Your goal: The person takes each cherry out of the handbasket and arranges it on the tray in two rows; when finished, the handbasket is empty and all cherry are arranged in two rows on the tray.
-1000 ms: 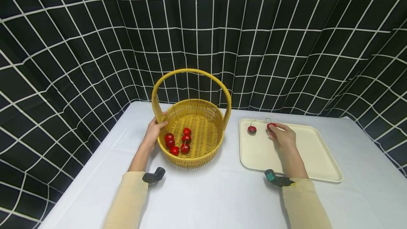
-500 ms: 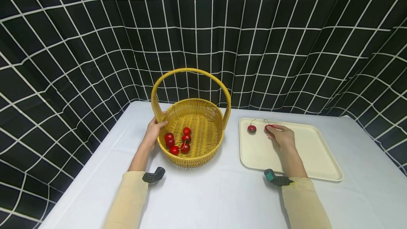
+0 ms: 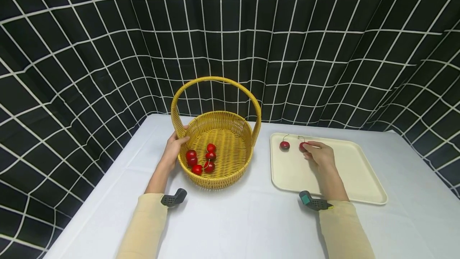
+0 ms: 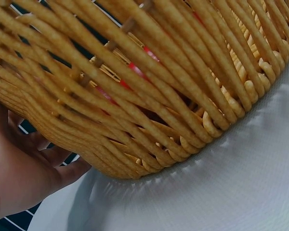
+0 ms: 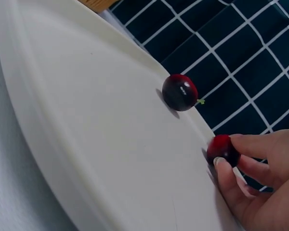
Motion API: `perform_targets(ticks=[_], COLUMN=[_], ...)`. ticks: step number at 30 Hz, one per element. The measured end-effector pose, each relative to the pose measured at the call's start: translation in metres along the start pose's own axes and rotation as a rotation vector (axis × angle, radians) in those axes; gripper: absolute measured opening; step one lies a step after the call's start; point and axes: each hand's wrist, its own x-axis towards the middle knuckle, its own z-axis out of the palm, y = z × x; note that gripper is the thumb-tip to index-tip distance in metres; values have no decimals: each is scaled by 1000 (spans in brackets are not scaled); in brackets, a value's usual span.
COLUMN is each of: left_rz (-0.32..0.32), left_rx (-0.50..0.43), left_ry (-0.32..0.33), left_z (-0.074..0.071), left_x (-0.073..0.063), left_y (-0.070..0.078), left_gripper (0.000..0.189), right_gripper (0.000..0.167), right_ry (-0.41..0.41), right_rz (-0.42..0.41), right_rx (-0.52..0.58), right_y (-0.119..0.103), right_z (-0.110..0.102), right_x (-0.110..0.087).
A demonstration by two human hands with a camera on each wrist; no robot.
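Left hand (image 3: 175,147) grips the basket (image 3: 222,181) at nine o'clock; right hand (image 3: 322,156) pinches a cherry (image 5: 223,149) at the tray (image 3: 353,173)'s ten! Head view: whole cherries (image 3: 209,166) inside; left wrist: red glimpses only.

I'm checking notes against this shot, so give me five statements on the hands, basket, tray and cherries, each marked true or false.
1. The right hand pinches a cherry. True.
2. The left hand grips the wicker basket. True.
3. The wicker basket holds no fruit. False: several red cherries lie in it.
4. A second cherry lies on the cream tray. True.
5. The cream tray lies left of the wicker basket. False: it lies to the right.
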Motion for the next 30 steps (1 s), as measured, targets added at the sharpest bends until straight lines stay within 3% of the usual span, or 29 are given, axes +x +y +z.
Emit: perform_targets(ticks=[6,17,24,30], left_rz=[-2,5,-2,2], left_rx=[1,-5,0,6], left_ry=[2,-7,-2,-5], left_z=[1,0,0,0], left_x=[0,-1,0,1], left_y=[0,-2,-1,0], left_gripper=[49,49,49,49], right_gripper=[47,47,46,52], right_ry=[-8,30,74,54], right_rz=[-10,-5,28,60], right_rx=[25,-32,31,56], right_y=[-1,-1,-1,0], right_z=[-3,0,1,-3], right_x=[0,-1,-1,3])
